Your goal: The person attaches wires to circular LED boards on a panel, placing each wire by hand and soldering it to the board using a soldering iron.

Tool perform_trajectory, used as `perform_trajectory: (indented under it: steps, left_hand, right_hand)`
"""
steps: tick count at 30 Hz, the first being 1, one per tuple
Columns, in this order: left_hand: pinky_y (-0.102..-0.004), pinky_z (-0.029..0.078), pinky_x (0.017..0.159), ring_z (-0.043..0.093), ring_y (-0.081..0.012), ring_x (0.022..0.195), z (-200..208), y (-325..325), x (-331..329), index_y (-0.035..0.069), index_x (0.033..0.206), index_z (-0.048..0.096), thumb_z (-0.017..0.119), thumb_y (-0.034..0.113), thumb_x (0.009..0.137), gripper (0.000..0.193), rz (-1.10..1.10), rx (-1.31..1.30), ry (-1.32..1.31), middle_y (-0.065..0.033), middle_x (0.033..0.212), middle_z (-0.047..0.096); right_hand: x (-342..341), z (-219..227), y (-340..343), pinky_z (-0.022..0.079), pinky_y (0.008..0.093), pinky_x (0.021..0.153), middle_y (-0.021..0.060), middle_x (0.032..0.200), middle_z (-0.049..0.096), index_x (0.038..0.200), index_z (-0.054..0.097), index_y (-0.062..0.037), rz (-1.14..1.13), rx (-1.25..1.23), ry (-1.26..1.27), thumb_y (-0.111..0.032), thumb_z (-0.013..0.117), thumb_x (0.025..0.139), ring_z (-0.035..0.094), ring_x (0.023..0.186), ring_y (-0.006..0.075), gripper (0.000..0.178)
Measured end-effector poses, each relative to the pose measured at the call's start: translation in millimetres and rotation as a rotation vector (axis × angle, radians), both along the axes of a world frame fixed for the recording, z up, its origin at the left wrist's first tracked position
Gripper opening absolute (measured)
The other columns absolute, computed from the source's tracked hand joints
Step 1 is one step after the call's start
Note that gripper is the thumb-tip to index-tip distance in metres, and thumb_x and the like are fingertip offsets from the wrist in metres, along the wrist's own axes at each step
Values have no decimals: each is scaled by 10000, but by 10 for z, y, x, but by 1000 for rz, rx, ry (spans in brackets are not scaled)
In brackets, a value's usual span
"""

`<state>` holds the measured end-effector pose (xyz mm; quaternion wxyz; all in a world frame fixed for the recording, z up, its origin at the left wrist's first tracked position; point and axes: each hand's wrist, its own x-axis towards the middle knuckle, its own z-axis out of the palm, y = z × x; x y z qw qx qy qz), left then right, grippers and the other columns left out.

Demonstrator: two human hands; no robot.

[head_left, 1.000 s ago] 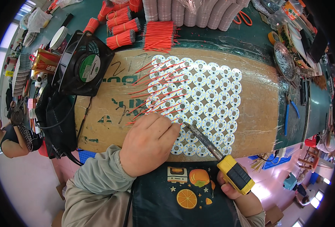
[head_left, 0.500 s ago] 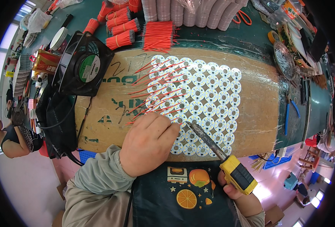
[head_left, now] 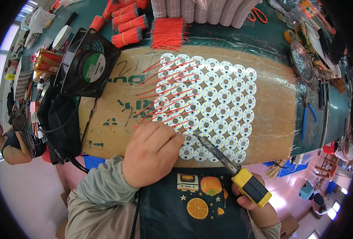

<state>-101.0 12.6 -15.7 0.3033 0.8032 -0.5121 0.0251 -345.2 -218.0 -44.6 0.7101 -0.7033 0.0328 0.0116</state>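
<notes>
My right hand [head_left: 246,197] grips a soldering iron [head_left: 251,186] by its yellow and black handle. The iron's tip slants up and left, over the round white LED boards [head_left: 224,96], which lie in close rows. Beside the tip, my left hand [head_left: 151,153] is closed above the lower left part of the rows. Its fingertips are turned down and hidden, so what they pinch cannot be made out. Thin red wires [head_left: 146,95] stretch across the left columns of boards, with ends sticking out to the left.
The boards lie on a brown cardboard sheet [head_left: 274,119]. A black fan [head_left: 93,65] stands at its left. Red wire bundles [head_left: 167,34] and grey stacked discs [head_left: 200,14] line the back. Blue-handled pliers [head_left: 305,119] lie right. Another person [head_left: 15,139] is at far left.
The iron's tip and my left hand have shifted slightly nearer to me over the boards. My left hand stays closed, and my right hand keeps its grip on the iron.
</notes>
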Motion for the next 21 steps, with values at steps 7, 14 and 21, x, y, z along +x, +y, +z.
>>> perform_trajectory:
  steps: [7,14,21]
  left_hand:
    - [-372,483,702,608,-248,794,10,10,1,44,981,689,731,-24,640,350,-23,43,3,-53,862,601]
    - [-367,507,712,614,-251,806,1,23,5,36,972,687,720,-32,638,342,-35,34,7,-59,859,598]
    - [-366,513,715,615,-255,805,-1,14,13,32,963,685,715,-35,637,334,-40,49,-3,-63,864,599]
  right_hand:
    - [187,135,50,554,303,663,101,913,729,1099,673,16,51,90,27,-295,788,811,704,750,242,440]
    - [87,51,54,553,298,649,92,885,725,1083,680,-7,34,-54,26,-320,793,790,703,723,243,443]
    - [146,91,130,405,331,523,37,635,553,751,564,-56,-82,-54,47,-413,740,842,518,540,222,408]
